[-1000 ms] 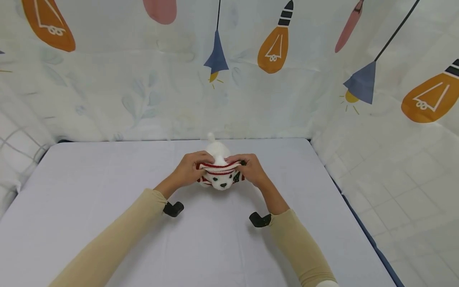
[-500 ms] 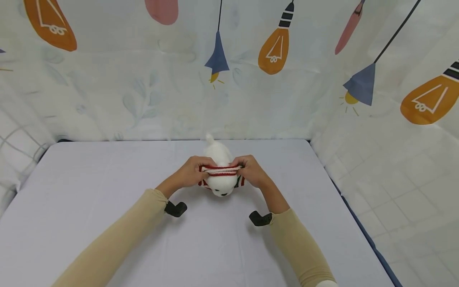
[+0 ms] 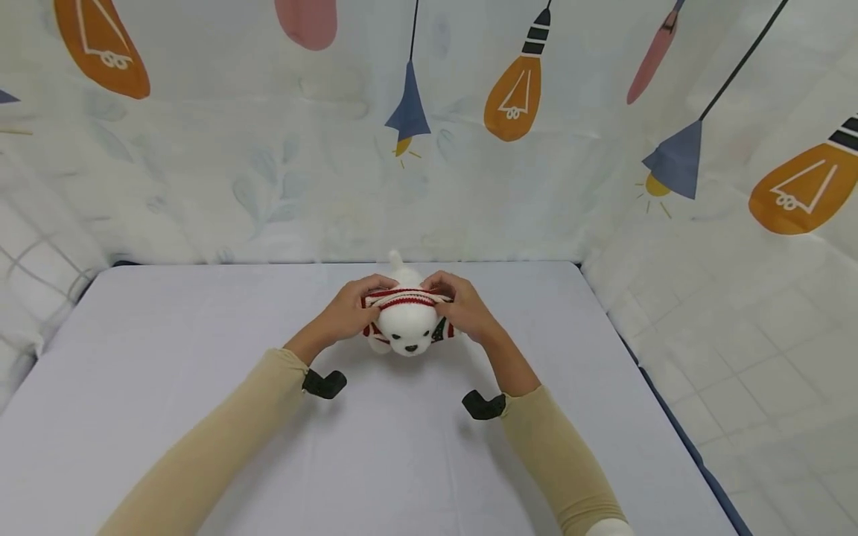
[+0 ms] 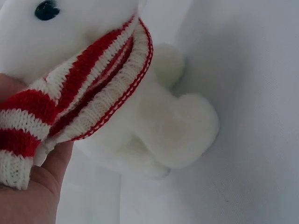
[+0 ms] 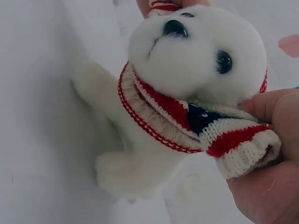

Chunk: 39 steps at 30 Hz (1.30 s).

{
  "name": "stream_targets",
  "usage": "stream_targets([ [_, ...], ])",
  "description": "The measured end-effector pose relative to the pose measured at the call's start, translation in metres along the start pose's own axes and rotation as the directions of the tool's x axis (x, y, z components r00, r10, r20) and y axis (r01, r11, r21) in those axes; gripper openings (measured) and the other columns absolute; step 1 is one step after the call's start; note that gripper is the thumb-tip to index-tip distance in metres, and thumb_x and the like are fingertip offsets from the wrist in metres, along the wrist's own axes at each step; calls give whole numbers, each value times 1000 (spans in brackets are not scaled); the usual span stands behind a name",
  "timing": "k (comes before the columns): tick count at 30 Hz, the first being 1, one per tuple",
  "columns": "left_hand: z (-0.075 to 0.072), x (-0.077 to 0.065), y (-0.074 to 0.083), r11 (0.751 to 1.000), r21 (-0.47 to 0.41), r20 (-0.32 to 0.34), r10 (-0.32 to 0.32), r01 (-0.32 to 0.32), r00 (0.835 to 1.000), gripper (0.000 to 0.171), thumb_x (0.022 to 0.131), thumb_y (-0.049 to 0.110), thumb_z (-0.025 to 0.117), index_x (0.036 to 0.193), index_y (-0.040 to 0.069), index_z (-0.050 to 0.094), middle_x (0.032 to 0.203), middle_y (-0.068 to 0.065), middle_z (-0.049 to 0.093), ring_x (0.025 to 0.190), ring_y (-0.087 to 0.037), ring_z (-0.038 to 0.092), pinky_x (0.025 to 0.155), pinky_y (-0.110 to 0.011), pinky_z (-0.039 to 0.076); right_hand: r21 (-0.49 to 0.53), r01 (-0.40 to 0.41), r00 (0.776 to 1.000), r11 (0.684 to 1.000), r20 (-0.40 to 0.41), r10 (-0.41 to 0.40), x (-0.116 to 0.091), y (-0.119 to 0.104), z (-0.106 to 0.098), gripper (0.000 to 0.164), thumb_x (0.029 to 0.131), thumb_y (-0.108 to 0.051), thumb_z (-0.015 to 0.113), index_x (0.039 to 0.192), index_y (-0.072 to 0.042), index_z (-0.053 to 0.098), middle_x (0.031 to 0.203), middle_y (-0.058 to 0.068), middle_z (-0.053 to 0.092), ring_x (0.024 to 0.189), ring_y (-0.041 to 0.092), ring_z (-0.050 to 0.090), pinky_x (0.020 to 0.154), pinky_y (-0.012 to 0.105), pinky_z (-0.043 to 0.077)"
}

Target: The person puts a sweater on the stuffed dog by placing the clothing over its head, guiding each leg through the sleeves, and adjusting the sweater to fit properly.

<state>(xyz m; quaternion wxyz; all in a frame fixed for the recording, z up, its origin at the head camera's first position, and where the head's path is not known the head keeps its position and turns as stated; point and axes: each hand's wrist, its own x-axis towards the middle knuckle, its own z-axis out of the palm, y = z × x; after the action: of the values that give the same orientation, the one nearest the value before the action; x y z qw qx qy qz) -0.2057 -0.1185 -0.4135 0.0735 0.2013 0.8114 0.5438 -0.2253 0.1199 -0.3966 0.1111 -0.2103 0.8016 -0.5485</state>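
Note:
A white plush dog [image 3: 407, 326] stands on the table facing me, its dark eyes and nose visible. Around its neck, behind the head, sits a small knitted sweater [image 3: 410, 299] with red and white stripes. My left hand [image 3: 351, 309] grips the sweater at one side; in the left wrist view, a striped sleeve [image 4: 21, 126] lies between thumb and fingers. On the other side my right hand [image 3: 467, 307] holds the second sleeve [image 5: 243, 147], near a dark blue patch [image 5: 201, 116]. The front paws [image 5: 126, 172] stick out below the knit hem. The plush's back is mostly hidden.
A white cloth covers the table [image 3: 234, 417]. Behind and to the right hang pale curtains [image 3: 322, 186] printed with lamps and bulbs. Black wrist mounts [image 3: 325, 385] show at both sleeve cuffs.
The sweater has gone from the plush's forehead back behind its head. The plush's face dipped down half a second ago and now faces forward. Both hands have shifted slightly away from me.

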Motion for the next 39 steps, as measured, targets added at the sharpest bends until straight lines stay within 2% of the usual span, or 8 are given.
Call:
stream_targets([
  [6, -2, -4, -1, 1000, 3, 76, -25, 24, 997, 49, 82, -8, 47, 118, 18, 66, 124, -5, 64, 112, -23, 57, 85, -38, 50, -13, -55, 993, 998, 104, 56, 1, 6, 0, 41, 81, 16, 46, 112, -4, 65, 115, 13, 67, 104, 19, 62, 81, 31, 54],
  [13, 1, -4, 2, 996, -50, 150, -60, 68, 987, 45, 85, -10, 42, 110, 14, 70, 108, -10, 66, 75, -22, 54, 52, -31, 46, 17, -141, 979, 990, 153, 137, 0, 15, 6, 33, 82, 15, 48, 102, -4, 67, 100, 7, 68, 83, 17, 58, 59, 30, 51],
  [17, -3, -5, -5, 997, -5, 95, -71, 71, 993, 36, 93, 1, 49, 118, 21, 66, 121, -6, 63, 99, -25, 56, 70, -33, 51, -5, -112, 989, 994, 98, 112, -2, 18, 5, 32, 89, 7, 48, 110, -8, 66, 111, 8, 65, 91, 18, 61, 64, 31, 53],
  [20, -5, -6, -10, 997, -2, 50, -83, 83, 995, 35, 94, 6, 52, 121, 25, 64, 127, -4, 62, 112, -24, 55, 82, -35, 51, -32, -71, 995, 997, 64, 73, -2, 21, 3, 32, 91, 3, 50, 114, -10, 67, 120, 7, 64, 110, 19, 58, 84, 33, 52],
  [29, 2, -6, -28, 986, -22, -80, -167, 166, 983, 39, 92, 7, 55, 130, 14, 56, 132, -11, 57, 118, -27, 54, 95, -43, 49, 64, 11, 998, 998, 59, -15, -5, 30, -1, 30, 93, -2, 56, 122, -2, 62, 148, 6, 48, 143, 23, 35, 109, 49, 37],
  [32, 8, -3, -35, 976, -62, -112, -214, 208, 970, 36, 92, 7, 54, 128, 11, 57, 129, -13, 58, 114, -25, 55, 91, -39, 50, 53, 3, 998, 999, 59, -6, -8, 25, -1, 33, 94, -6, 57, 127, -1, 59, 148, 10, 47, 138, 27, 40, 105, 43, 40],
  [36, 15, 1, -42, 944, -170, -121, -306, 284, 944, 27, 96, 13, 51, 121, 6, 58, 113, -12, 61, 95, -18, 57, 77, -29, 52, 36, -62, 998, 997, 16, 62, -2, 39, -1, 34, 94, -7, 58, 127, -2, 59, 140, 14, 53, 125, 29, 52, 86, 30, 49],
  [39, 18, 3, -43, 927, -216, -129, -339, 308, 932, 25, 98, 19, 50, 116, 4, 58, 104, -10, 61, 87, -14, 56, 72, -26, 51, 56, -103, 994, 993, -22, 105, 4, 53, 0, 31, 94, -10, 61, 124, -3, 61, 134, 15, 57, 123, 29, 54, 83, 27, 50],
])
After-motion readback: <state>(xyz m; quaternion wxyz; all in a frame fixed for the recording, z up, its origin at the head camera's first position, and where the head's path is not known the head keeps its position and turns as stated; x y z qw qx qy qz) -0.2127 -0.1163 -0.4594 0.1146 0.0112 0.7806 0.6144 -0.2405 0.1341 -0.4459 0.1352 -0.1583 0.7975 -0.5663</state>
